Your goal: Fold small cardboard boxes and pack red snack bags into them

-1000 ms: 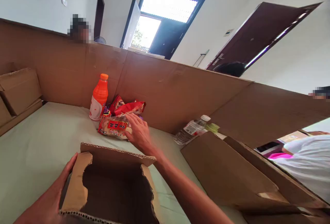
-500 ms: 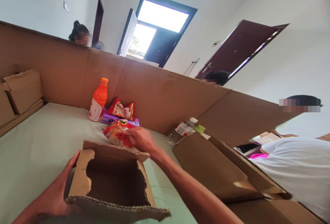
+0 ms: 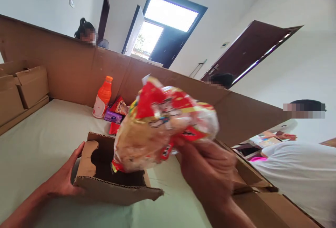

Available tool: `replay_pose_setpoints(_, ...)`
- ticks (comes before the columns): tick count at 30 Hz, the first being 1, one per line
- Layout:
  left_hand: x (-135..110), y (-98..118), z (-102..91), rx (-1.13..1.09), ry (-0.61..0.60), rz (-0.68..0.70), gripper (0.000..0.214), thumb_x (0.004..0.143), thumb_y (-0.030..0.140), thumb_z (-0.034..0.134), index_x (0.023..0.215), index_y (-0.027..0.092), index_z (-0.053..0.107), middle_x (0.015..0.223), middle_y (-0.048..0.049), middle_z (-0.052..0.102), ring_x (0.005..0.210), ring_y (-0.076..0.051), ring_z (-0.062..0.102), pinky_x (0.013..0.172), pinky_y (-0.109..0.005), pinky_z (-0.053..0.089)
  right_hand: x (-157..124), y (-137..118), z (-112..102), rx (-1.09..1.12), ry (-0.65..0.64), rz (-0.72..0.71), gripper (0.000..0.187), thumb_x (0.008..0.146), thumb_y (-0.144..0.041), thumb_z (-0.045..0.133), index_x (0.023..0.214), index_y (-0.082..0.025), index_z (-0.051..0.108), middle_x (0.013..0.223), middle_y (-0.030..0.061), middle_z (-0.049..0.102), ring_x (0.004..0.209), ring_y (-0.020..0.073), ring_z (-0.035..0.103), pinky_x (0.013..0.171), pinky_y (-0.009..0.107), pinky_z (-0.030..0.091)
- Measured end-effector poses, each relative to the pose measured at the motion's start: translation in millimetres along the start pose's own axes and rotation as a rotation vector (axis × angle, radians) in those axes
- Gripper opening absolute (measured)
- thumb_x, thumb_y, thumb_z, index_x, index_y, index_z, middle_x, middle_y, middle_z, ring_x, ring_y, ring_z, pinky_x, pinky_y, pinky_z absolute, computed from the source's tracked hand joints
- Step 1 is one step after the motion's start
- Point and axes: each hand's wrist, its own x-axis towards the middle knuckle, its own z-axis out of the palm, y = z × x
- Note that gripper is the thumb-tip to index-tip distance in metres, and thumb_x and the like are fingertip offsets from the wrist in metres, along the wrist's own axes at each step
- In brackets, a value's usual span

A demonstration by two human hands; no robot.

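Observation:
My right hand is closed on a red and clear snack bag, held up close to the camera above the open cardboard box. My left hand grips the box's left flap, steadying it on the pale green table. Behind the box stand an orange drink bottle, a small red snack packet and a purple packet.
A tall cardboard wall rings the table's far side. Stacked cardboard boxes sit at the left, and flat cardboard lies at the right. A person in a white shirt is at the right; other people's heads show behind the wall.
My right hand picked the snack bag off the table and lifted it toward me, over the box. My left hand stayed on the box flap.

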Motion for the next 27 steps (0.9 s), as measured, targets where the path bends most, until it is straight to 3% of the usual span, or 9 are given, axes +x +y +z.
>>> replay_pose_setpoints(3,0,1,-0.3,0.042,0.011,-0.002,0.137,0.065,0.06,0.083,0.16,0.033,-0.013,0.17,-0.0139,0.012,0.152,-0.044,0.024,0.122,-0.062,0.024,-10,-12,21,-0.004,-0.107,-0.144,0.024,0.086,-0.022,0.067,0.062,-0.021,0.066,0.058,-0.0027,0.06,0.05,0.011,0.05,0.045,0.022,0.039)
replay_pose_setpoints(5,0,2,-0.4,0.034,0.021,-0.008,0.137,0.065,0.061,0.083,0.16,0.032,-0.011,0.17,-0.0144,0.014,0.151,-0.044,0.027,0.121,-0.062,0.026,-12,-20,24,-0.076,-0.225,-0.298,0.026,0.09,-0.015,0.061,0.065,-0.02,0.066,0.062,-0.0007,0.063,0.055,0.0124,0.054,0.05,0.023,0.042)
replay_pose_setpoints(9,2,5,-0.1,0.011,0.016,0.003,0.14,0.061,0.062,0.084,0.161,0.029,-0.009,0.167,-0.0161,0.02,0.148,-0.044,0.032,0.12,-0.06,0.03,-11,-38,5,-0.368,-0.494,-0.624,0.03,0.094,-0.006,0.05,0.071,-0.019,0.064,0.06,0.0007,0.059,0.057,0.0132,0.05,0.056,0.025,0.04)
replay_pose_setpoints(12,3,6,0.5,0.033,0.014,0.013,0.137,0.063,0.059,0.084,0.161,0.03,-0.008,0.168,-0.0155,0.018,0.149,-0.043,0.031,0.121,-0.059,0.028,-7,-49,-8,-0.596,-0.607,-0.721,0.032,0.095,-0.005,0.045,0.073,-0.019,0.063,0.06,0.0005,0.057,0.055,0.0133,0.045,0.054,0.026,0.037)
replay_pose_setpoints(15,2,5,2.3,0.009,0.005,0.016,0.136,0.064,0.056,0.084,0.161,0.028,-0.008,0.168,-0.017,0.017,0.15,-0.042,0.03,0.121,-0.059,0.027,-4,-55,-7,-0.708,-0.678,-0.745,0.031,0.092,-0.003,0.044,0.072,-0.02,0.061,0.058,-0.0004,0.057,0.052,0.0129,0.046,0.054,0.026,0.036)
replay_pose_setpoints(22,1,0,5.9,0.004,0.008,0.02,0.135,0.061,0.065,0.082,0.161,0.026,0.0,0.167,-0.0175,0.021,0.149,-0.043,0.03,0.121,-0.058,0.027,1,-72,18,-0.867,-0.852,-0.719,0.019,0.069,-0.004,0.061,0.066,-0.023,0.058,0.057,0.0016,0.063,0.053,0.0166,0.055,0.046,0.033,0.02)
replay_pose_setpoints(27,1,-1,5.7,0.062,0.036,0.046,0.131,0.063,0.063,0.081,0.162,0.025,0.004,0.165,-0.0167,0.022,0.151,-0.043,0.025,0.123,-0.057,0.022,-4,-77,30,-0.945,-0.979,-0.6,0.018,0.067,-0.004,0.065,0.064,-0.023,0.063,0.057,0.0023,0.066,0.049,0.0156,0.055,0.048,0.034,0.016)
